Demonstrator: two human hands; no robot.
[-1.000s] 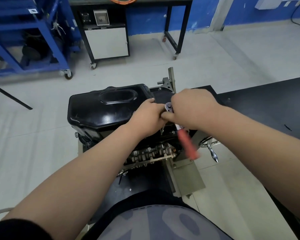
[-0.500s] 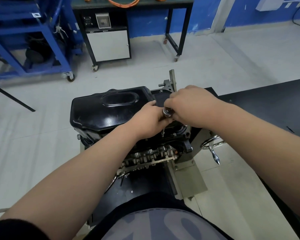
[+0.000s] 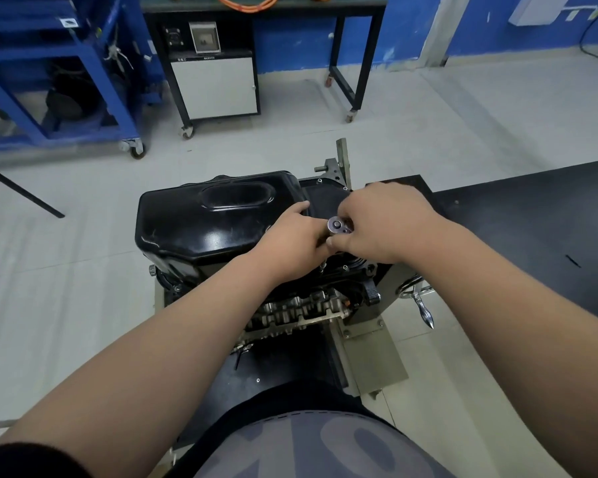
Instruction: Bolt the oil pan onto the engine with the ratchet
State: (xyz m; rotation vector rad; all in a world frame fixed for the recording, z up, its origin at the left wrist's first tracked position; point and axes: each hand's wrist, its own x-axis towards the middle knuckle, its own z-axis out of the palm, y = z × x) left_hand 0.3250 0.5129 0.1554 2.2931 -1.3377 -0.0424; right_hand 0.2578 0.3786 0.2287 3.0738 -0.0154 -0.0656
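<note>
Ratchet [image 3: 337,225] gripped by left hand [image 3: 296,236] and right hand [image 3: 387,222]; cabinet label [image 3: 195,58] illegible.

view: head-worn, wide-angle | faces: forward and down | range: close above engine [image 3: 290,310], floor [image 3: 66,270] beyond

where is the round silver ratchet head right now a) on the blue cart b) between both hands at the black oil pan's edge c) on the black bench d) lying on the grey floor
b: the round silver ratchet head sits between the left hand and right hand, at the edge of the glossy black metal oil pan.
</note>
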